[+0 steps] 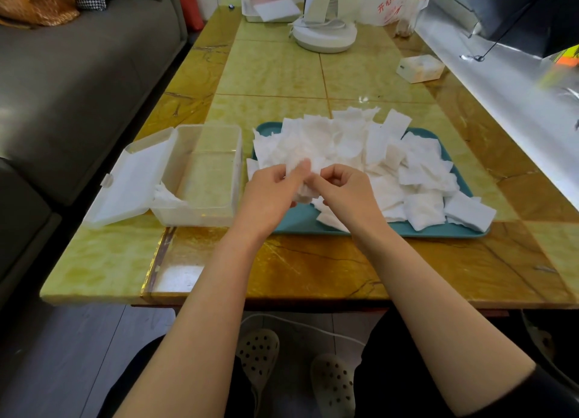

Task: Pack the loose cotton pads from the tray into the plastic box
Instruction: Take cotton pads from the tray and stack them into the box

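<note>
- Barely begun: nearly all the cotton pads (376, 154) heaped on the teal tray (300, 222), centre-right of frame.
- Only a few lying in the near-left corner of the open plastic box (203, 173), just left of the tray.
- Over the tray's near-left part: left hand (272, 187) and right hand (346, 190), fingers (300, 168) curled, pinching one small bunch of pads together.

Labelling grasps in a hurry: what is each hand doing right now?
Left hand: fingers curled, gripping a wad of cotton pads.
Right hand: fingers curled, pinching the same wad.
</note>
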{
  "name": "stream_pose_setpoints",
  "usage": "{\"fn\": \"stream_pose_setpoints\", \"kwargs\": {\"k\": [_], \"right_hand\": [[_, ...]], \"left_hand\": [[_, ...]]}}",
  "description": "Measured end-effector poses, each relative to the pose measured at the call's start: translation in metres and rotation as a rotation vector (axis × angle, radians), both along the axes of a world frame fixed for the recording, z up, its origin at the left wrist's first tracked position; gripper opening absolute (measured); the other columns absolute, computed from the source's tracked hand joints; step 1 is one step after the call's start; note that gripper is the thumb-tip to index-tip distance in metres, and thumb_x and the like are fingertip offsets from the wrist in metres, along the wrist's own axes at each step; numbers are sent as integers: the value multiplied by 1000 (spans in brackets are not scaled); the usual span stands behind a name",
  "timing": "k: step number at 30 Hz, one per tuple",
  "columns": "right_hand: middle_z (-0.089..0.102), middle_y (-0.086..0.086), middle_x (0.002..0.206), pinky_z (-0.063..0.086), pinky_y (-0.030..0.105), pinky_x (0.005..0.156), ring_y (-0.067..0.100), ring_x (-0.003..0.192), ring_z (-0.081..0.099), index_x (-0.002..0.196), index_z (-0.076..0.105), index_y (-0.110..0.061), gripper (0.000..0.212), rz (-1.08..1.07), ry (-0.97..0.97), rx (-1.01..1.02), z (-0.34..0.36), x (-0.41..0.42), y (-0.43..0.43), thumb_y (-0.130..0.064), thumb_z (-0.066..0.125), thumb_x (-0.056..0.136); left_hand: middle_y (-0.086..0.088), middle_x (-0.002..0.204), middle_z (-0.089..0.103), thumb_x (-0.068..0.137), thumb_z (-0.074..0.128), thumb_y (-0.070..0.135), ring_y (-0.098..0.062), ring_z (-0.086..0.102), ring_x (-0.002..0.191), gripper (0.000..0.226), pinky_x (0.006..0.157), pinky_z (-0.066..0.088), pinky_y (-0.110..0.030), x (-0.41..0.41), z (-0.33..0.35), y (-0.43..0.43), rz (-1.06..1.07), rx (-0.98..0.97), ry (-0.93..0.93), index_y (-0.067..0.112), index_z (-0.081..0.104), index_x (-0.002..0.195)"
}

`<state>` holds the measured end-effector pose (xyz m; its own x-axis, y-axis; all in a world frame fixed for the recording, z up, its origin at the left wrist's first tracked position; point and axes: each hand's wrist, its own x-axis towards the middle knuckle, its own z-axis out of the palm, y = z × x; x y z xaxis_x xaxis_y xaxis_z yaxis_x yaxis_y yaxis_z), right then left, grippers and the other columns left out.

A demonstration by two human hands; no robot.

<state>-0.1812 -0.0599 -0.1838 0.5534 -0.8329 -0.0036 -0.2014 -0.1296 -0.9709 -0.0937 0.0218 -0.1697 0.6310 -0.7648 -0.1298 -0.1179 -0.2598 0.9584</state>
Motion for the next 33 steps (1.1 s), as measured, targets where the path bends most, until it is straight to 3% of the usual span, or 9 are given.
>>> {"fn": "stream_pose_setpoints", "kwargs": {"k": [2,3,7,10,15,23,28,30,33], "right_hand": [[60,-5,71,41,13,57,3,61,52,86,59,-16,9,17,50,-72,-2,-1,-2,-20,67,85],[61,-7,80,42,12,59,2,67,55,100,56,-18,17,0,103,-137,-5,-4,-6,-19,65,86],[56,-2,105,41,25,78,16,96,54,117,50,-19,33,19,465,-471,-15,-22,-25,-14,61,86],[50,7,124,42,37,94,25,114,46,127,51,-16,48,197,732,-510,-21,-32,-31,-25,68,83],[49,6,125,42,36,93,25,112,48,131,50,-20,61,234,736,-509,-19,-33,-31,-34,74,76],[58,-9,90,39,5,63,3,77,52,107,54,-21,40,116,383,-346,-14,-27,-28,-17,78,75],[64,-7,99,48,8,74,2,86,62,117,53,-22,46,102,-13,-69,6,-25,-21,-12,75,78],[65,-6,106,51,17,82,6,94,64,121,50,-23,48,96,-147,71,13,-24,-18,-11,72,81],[63,0,110,54,29,86,15,99,65,129,43,-15,49,20,-399,378,16,-16,-14,-8,65,86]], "left_hand": [[-13,91,71,93,58,29,-28,68,90,24,84,54,-51,2,-3,1,25,-10,-108,7,69,94],[-17,91,71,93,58,24,-31,67,89,21,83,53,-53,3,-4,2,56,-13,-139,5,68,94],[-24,94,67,95,54,19,-37,63,91,22,82,51,-56,8,-6,3,128,-23,-171,-1,65,94],[-24,95,67,95,54,20,-38,63,93,18,83,51,-57,11,-8,4,136,-26,-185,5,65,92],[-23,95,67,95,54,19,-37,63,93,16,83,51,-55,7,-7,4,126,-21,-186,7,64,92],[-16,88,67,95,54,18,-32,62,89,13,82,52,-47,8,-7,4,159,-6,-218,11,60,86],[2,63,49,96,51,17,-13,46,60,19,50,34,-14,11,-7,4,211,0,-241,8,59,82],[-1,61,45,95,50,16,-13,40,56,23,47,30,-15,11,-7,4,204,-9,-225,4,57,78],[-9,68,49,95,51,19,-18,45,65,28,60,37,-27,6,-6,2,129,-22,-196,-4,58,81]]}}
